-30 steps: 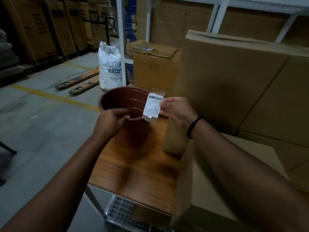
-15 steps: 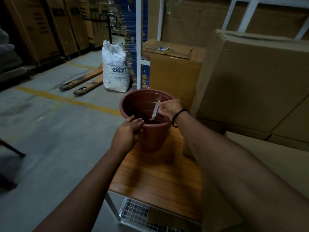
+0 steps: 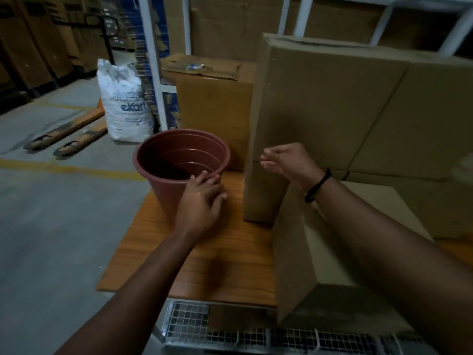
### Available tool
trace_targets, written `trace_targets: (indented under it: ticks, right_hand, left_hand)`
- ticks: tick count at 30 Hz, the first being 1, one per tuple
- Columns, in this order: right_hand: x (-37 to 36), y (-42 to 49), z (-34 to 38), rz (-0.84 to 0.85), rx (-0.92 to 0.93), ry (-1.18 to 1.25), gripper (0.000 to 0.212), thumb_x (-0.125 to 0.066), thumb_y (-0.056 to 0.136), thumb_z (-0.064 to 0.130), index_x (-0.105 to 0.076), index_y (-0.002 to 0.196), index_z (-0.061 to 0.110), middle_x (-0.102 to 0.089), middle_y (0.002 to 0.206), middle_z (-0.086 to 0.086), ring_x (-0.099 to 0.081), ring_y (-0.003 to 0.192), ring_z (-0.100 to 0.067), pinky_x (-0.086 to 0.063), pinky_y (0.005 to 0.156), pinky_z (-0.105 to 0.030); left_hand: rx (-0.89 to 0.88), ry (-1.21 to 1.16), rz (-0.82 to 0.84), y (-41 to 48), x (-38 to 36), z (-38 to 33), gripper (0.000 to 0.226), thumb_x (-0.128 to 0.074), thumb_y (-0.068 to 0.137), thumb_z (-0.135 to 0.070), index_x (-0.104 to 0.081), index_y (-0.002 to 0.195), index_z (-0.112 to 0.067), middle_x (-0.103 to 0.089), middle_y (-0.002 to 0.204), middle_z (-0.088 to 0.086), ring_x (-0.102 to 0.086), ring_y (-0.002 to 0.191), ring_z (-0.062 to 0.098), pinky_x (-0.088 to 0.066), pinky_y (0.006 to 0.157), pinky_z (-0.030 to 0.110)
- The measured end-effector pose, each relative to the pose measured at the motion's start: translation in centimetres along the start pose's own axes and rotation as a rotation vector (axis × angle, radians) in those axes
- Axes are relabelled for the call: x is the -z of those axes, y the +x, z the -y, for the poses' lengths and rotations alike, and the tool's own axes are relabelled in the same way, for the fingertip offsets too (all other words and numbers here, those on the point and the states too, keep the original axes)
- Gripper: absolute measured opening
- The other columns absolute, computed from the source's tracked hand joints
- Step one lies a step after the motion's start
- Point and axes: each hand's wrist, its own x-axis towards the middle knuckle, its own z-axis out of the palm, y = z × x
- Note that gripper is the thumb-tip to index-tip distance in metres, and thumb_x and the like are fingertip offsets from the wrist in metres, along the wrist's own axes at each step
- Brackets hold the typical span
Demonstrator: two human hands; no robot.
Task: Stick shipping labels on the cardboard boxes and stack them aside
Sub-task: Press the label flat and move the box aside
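Resting on brown pot (image 3: 163,190) rim at desk (image 3: 204,265) edge: left hand (image 3: 202,203), fingers straight. Right hand (image 3: 286,162) hovering empty, fingers relaxed, before tall cardboard box (image 3: 332,111) standing on desk; second cardboard box (image 3: 294,252) lying nearer.

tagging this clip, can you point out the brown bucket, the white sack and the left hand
brown bucket (image 3: 165,193), head view, on its outer wall below the rim
white sack (image 3: 126,106), head view, on its printed front
left hand (image 3: 202,203), head view, on the back of the hand
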Motion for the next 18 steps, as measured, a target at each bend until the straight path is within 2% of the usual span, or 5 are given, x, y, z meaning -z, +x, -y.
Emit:
trace_targets:
  ticks: [3,5,9,14,18]
  right_hand:
    - [5.6,-2.4,-2.0,-0.064,0.042,-0.047,0.019,-0.059,0.096,0.014,-0.066,0.109,0.004,-0.069,0.100,-0.008,-0.069,0.095,-0.017,-0.057,0.086,-0.030]
    - [9.6,-3.9,-3.7,-0.096,0.061,-0.103,0.010,-0.061,0.095,0.017,-0.069,0.100,0.015,-0.072,0.102,-0.006,-0.069,0.097,-0.016,-0.055,0.091,-0.035]
    - [17.4,-6.4,-6.1,-0.145,0.207,-0.646,0.030,-0.054,0.099,0.023,-0.063,0.127,0.018,-0.063,0.127,0.001,-0.059,0.117,-0.013,-0.043,0.101,-0.028]
    - [21.2,-9.1,-8.3,0.181,0.127,-1.156,0.059,-0.028,0.104,0.045,-0.012,0.156,0.023,-0.008,0.162,0.004,-0.006,0.148,-0.010,-0.002,0.112,-0.022]
    - [19.6,-11.3,-9.2,0.414,0.305,-1.300,0.063,-0.018,0.102,0.052,0.004,0.155,0.025,0.011,0.160,0.008,0.010,0.146,-0.004,0.007,0.115,-0.023]
  left_hand:
    - [0.056,-0.285,0.233,-1.4,-2.4,-6.6,0.042,-0.063,0.093,-0.040,-0.061,0.132,-0.024,-0.052,0.145,0.000,-0.038,0.140,0.017,-0.025,0.112,0.027]
    - [0.122,-0.442,0.415,-2.4,-3.7,-10.1,0.062,-0.058,0.088,-0.060,-0.042,0.145,-0.042,-0.036,0.156,-0.004,-0.029,0.144,0.013,-0.030,0.112,0.031]
    - [0.141,-0.605,0.646,-4.0,-5.3,-14.9,0.076,-0.051,0.083,-0.073,-0.018,0.149,-0.053,-0.019,0.162,-0.008,-0.011,0.145,0.004,-0.020,0.117,0.038]
    - [0.227,-0.514,0.562,-5.7,-7.0,-16.7,0.068,-0.054,0.084,-0.069,-0.022,0.143,-0.060,-0.009,0.164,-0.002,-0.006,0.150,0.018,-0.019,0.112,0.037]
    - [0.311,-0.625,0.512,-6.1,-7.5,-16.4,0.071,-0.058,0.067,-0.082,-0.033,0.133,-0.071,-0.024,0.161,-0.004,-0.023,0.147,0.019,-0.029,0.116,0.053]
